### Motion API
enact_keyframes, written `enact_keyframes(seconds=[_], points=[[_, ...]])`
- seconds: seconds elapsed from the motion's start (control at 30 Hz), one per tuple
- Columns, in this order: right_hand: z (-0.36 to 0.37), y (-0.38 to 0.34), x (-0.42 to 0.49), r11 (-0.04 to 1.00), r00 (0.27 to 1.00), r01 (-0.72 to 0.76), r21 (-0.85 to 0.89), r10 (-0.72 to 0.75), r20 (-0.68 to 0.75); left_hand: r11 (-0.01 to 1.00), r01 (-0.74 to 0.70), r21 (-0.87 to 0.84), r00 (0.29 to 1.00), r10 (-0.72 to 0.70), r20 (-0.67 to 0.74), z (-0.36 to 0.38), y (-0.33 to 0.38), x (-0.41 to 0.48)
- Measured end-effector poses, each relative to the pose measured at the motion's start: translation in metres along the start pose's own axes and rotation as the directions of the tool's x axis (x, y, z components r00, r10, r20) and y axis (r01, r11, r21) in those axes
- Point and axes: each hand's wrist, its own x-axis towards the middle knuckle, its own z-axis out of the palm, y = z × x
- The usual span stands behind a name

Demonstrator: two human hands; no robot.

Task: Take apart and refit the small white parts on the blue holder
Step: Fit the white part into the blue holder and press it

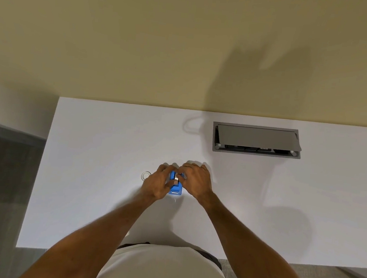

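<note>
Grip, left hand point(157, 184): fingers curled around the left side of the holder point(175, 188), thumb tip lying on a small white part point(176, 179) on its top face. Looks pinched onto that part, though the contact is tiny at this resolution.

Grip, right hand point(196, 181): fingertips bunched narrow at the holder's far right corner, touching the blue body; cannot tell if they hold a white part or only steady the holder.

Holder: blue, rectangular, lying flat on the white tabletop point(90, 175), roughly mid-tabletop, long axis running 12 to 6. Both hands meet over its far half. A second white part point(174, 192) sits in the near end, uncovered.

Ring point(145, 176): small, clear or white, flat on the tabletop at 9 o'clock from the holder, just beside the left hand's knuckles; whether they touch is unclear.

Cable box point(256, 140): grey recessed frame at about 1 o'clock from the holder, well apart, lid tilted open, dark sockets visible along its near edge.

Cord point(190, 126): thin white loop on the tabletop at 12 o'clock, near the back edge, just left of the cable box.

Forearms are bare and come in from 6 o'clock, converging on the holder. Torso in a light shirt point(166, 270) is at the tabletop's near edge. Wall behind is yellow with soft shadows.
</note>
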Motion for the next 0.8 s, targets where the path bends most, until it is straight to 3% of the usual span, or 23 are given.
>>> enact_keyframes(seconds=[0.8], points=[[0.001,0.0,0.011,0.999,0.998,-0.039,-0.017,0.04,0.043,0.999,0.035,0.016,0.999,-0.035,0.031,-0.002,0.005,0.002]])
